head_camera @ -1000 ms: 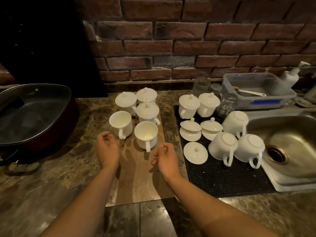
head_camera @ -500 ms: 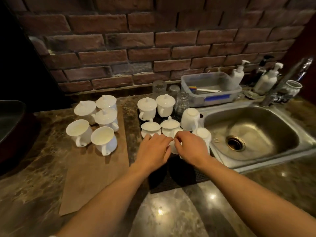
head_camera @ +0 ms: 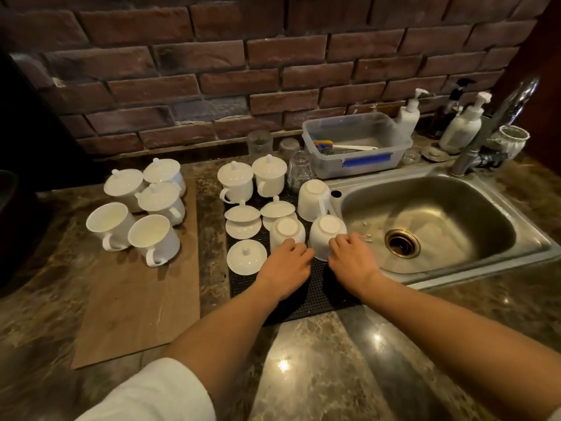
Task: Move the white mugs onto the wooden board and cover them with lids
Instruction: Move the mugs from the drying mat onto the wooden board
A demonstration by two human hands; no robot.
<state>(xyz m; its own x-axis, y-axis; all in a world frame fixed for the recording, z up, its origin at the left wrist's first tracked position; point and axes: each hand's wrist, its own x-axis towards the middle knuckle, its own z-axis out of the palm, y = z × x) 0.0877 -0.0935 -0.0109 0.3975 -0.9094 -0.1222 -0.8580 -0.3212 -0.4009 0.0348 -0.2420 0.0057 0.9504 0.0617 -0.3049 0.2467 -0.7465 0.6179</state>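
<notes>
On the wooden board [head_camera: 136, 299] stood five mugs, two open mugs [head_camera: 133, 230] lacking lids. My left hand [head_camera: 285, 270] closed on one upturned mug [head_camera: 287, 233] on the black mat [head_camera: 306, 299]; my right hand [head_camera: 353, 259] gripped its neighbour [head_camera: 326, 233]. Next, I judged: lift, flip, carry both left.

The left hand [head_camera: 285, 262] and right hand [head_camera: 353, 258] each grasp an upturned white mug [head_camera: 287, 230] on the black mat [head_camera: 318, 299].

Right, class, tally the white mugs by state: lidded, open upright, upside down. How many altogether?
Lidded mugs: 5
Open upright mugs: 2
Upside-down mugs: 3
Total: 10
</notes>
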